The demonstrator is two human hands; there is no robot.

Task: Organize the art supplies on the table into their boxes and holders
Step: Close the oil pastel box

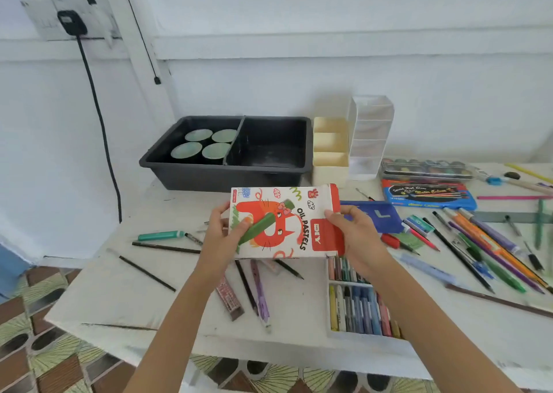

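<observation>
My left hand (218, 237) and right hand (359, 234) pinch the oil pastels box (287, 231) by its short ends, lightly, since I judge the thin card light and easily crushed.

Four round green-lidded jars (199, 135) sit in one black bin (221, 178). Two desk organizers: one cream (330, 150), one clear white (371, 135). One oil pastels box (287, 213), one open pastel tray (359, 309), one watercolor palette (425, 169), one blue water colour box (428, 196).
</observation>
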